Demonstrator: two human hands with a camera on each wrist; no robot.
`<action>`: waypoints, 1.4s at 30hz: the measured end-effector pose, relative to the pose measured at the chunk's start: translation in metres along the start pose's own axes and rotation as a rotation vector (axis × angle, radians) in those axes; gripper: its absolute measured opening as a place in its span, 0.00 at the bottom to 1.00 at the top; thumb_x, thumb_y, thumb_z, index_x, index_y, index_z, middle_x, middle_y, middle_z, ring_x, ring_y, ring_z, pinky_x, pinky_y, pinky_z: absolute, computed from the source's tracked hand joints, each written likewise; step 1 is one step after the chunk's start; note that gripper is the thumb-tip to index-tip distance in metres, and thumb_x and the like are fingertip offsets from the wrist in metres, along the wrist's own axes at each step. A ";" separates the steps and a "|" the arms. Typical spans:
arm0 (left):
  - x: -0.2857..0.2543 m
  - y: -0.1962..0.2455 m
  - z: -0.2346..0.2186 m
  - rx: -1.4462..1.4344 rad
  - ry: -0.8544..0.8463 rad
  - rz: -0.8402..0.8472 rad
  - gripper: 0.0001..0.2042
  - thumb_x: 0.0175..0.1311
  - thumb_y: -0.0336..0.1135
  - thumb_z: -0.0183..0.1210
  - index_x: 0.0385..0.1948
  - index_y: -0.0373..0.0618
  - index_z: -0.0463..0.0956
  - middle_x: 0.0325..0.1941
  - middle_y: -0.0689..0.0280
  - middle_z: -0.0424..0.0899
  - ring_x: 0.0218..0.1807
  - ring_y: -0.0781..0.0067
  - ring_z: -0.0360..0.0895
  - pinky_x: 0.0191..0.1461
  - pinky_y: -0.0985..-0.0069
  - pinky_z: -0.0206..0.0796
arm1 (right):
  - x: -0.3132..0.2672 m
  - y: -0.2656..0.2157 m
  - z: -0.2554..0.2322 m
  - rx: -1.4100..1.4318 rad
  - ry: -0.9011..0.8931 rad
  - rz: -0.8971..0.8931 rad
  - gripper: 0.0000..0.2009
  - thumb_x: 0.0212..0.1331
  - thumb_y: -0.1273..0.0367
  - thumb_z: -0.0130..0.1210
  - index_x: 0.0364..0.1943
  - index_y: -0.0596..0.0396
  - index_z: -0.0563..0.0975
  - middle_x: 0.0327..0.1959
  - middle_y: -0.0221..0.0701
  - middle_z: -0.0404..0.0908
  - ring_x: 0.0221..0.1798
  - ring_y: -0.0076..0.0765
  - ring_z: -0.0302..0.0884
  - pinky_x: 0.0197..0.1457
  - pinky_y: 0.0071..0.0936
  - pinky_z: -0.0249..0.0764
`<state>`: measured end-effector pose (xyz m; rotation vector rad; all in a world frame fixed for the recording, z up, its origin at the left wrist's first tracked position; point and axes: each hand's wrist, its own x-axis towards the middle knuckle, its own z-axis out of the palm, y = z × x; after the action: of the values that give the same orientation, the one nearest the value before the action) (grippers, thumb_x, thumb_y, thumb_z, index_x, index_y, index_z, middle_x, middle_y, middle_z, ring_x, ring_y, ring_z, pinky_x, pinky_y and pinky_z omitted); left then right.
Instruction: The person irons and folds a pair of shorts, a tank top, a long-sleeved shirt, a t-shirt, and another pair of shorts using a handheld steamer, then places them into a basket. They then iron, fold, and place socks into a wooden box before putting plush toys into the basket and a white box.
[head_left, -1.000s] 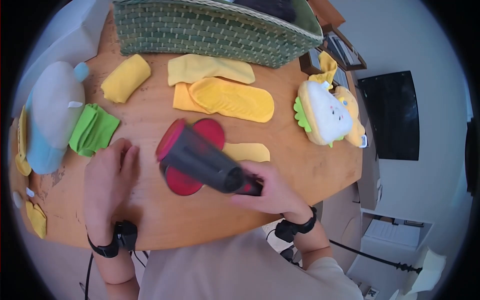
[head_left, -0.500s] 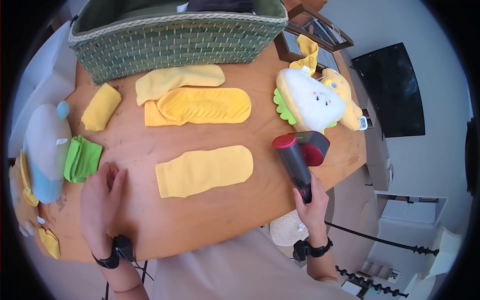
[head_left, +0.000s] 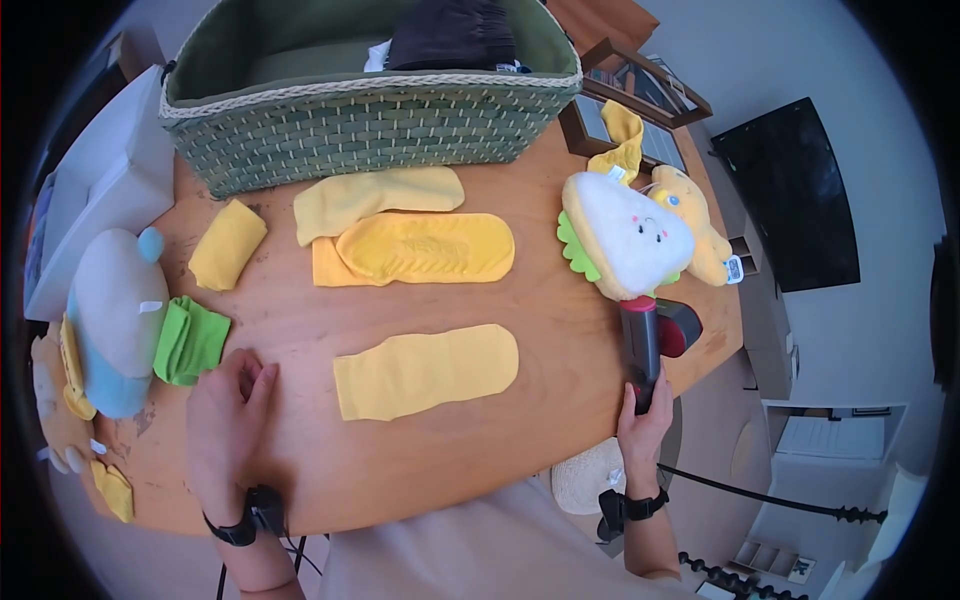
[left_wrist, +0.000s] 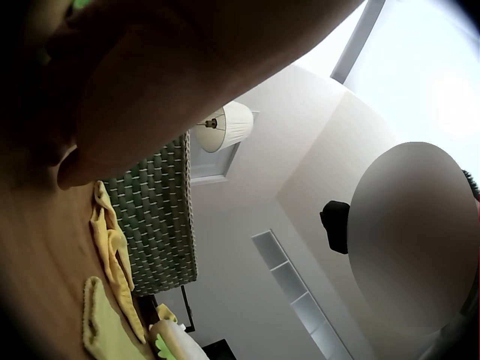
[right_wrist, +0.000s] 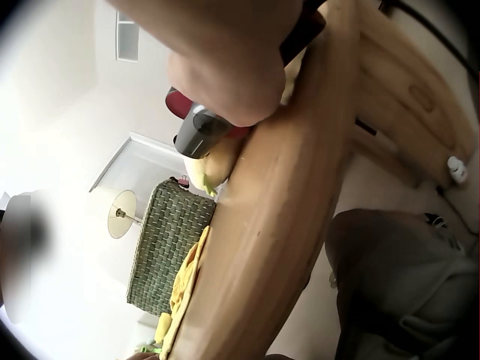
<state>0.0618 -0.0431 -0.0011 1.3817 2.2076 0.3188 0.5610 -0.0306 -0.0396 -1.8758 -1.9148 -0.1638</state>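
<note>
Lengthwise, the dark handheld device [head_left: 643, 350] points away from the person, its long axis crosswise to the flat pale yellow sock [head_left: 428, 372]; its round head [head_left: 681, 328] juts toward the side away from that sock. Well to the sock's right, the right hand [head_left: 646, 425] grips the device's near end. The left hand [head_left: 229, 412], loosely curled around nothing, lies left of the sock, well apart from the device.

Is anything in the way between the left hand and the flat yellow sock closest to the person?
No, nothing I can see. Between the left hand and that yellow sock there's only bare tabletop. The folded green cloth is off to the other side, so it isn't in the way.
</note>
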 end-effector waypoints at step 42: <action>-0.008 0.008 -0.009 -0.357 -0.057 0.214 0.08 0.64 0.33 0.65 0.36 0.41 0.77 0.32 0.61 0.84 0.32 0.64 0.79 0.38 0.69 0.71 | 0.172 -0.267 0.009 0.909 -0.266 -0.584 0.10 0.57 0.80 0.61 0.43 0.58 0.83 0.40 0.36 0.82 0.52 0.38 0.80 0.62 0.29 0.71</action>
<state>0.0653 -0.0457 0.0123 1.4036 1.8462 0.7038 0.3043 0.1133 0.0802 -0.7539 -2.1244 0.6949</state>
